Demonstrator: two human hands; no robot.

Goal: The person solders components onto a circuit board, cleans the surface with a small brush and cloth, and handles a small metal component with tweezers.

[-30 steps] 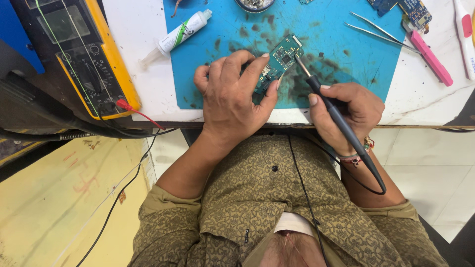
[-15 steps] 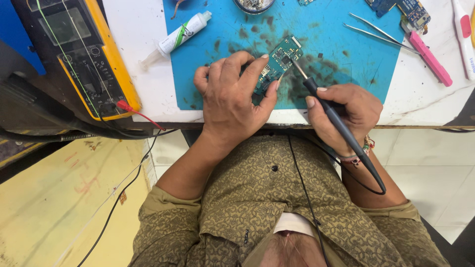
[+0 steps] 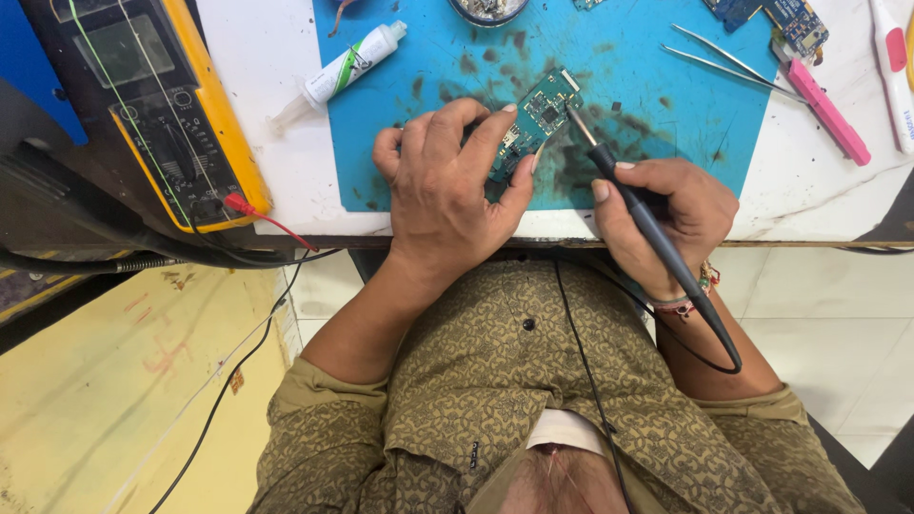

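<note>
The left hand (image 3: 447, 190) is still pinning the green circuit board (image 3: 531, 124) to the blue mat (image 3: 647, 86), while the right hand (image 3: 671, 214), gripping the soldering iron (image 3: 633, 205), is keeping its tip on the board's edge, barely shifted

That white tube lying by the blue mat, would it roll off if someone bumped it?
The white tube looks round-bodied and lies on its side on the white tabletop, so a sideways nudge would probably roll it a little. Its narrow nozzle end would likely make it curve rather than run straight. It looks small and soft-walled, so probably light and slightly squashy.
</note>
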